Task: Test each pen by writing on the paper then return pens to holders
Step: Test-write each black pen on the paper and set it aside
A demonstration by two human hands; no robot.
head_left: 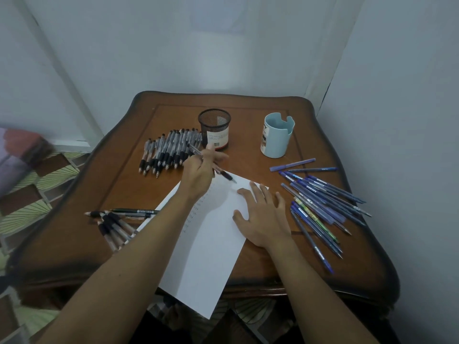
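Observation:
A white sheet of paper (211,256) lies slanted across the wooden table (124,194), with faint rows of marks along its left side. My left hand (201,175) grips a black-grip pen (224,174), its tip at the paper's far corner. My right hand (263,214) lies flat on the paper with fingers spread. A row of black-grip pens (169,152) sits left of an empty black mesh holder (214,127). A light blue holder (277,135) stands empty at the back right. Several blue pens (320,202) lie scattered on the right.
A small bunch of black pens (116,224) lies at the table's left front, partly under my left forearm. Pale walls close in behind and to the right. A patterned floor shows to the left. The paper's near corner overhangs the table's front edge.

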